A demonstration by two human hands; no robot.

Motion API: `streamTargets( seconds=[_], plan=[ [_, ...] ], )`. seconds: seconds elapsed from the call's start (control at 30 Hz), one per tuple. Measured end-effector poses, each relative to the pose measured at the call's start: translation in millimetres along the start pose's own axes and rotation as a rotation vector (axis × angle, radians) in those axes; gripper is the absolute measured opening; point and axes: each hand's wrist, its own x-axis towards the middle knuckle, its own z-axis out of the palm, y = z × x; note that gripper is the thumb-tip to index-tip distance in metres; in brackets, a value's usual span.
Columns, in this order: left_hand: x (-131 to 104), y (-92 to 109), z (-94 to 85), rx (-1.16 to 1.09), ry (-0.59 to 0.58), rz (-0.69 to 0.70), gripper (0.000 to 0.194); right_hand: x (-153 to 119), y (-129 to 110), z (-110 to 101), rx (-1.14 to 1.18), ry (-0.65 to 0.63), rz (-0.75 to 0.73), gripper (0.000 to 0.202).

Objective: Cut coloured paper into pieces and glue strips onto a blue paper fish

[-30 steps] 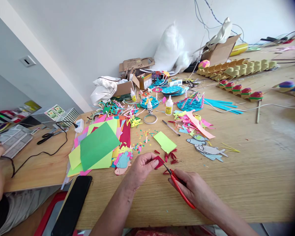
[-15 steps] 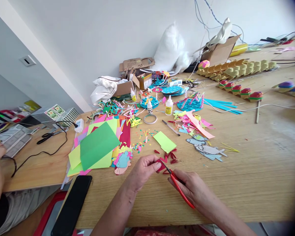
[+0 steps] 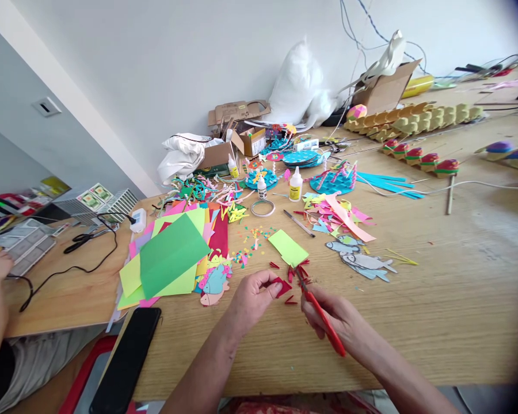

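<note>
Spread over a table (image 3: 392, 322), with scissors (image 3: 325, 319) beside clippings (image 3: 290, 300) at center, a paper stack (image 3: 175, 256) at left, a phone (image 3: 127, 359) before it, egg cartons (image 3: 435, 122) at back right.

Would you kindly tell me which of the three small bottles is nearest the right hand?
The rightmost bottle, tall with a yellow label, is nearest the right hand; the shorter bottle stands to its left, and the third bottle farther left and back.

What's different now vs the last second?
Right hand moved the scissors forward and slightly right; the tips left the red paper and are now near the lime card's near edge. Neither hand let go.

Unchanged: left hand pinching the red paper; lime card, green sheet, phone in place.
</note>
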Motion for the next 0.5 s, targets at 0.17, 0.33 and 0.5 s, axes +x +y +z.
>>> streamTargets(
  seconds=[0.17, 0.33, 0.5],
  plan=[
    [-2, 2, 6.7, 0.053, 0.0, 0.012, 0.016, 12, -7, 2, 0.233, 0.113, 0.006, 0.022],
    [-4, 2, 9.8, -0.052, -0.013, 0.006, 0.014, 19, -10, 6, 0.346, 0.169, -0.007, 0.022],
    [-5, -1, 8.2, -0.125, -0.075, 0.025, 0.014, 22, -10, 8, 0.268, 0.195, -0.06, 0.021]
  ],
)
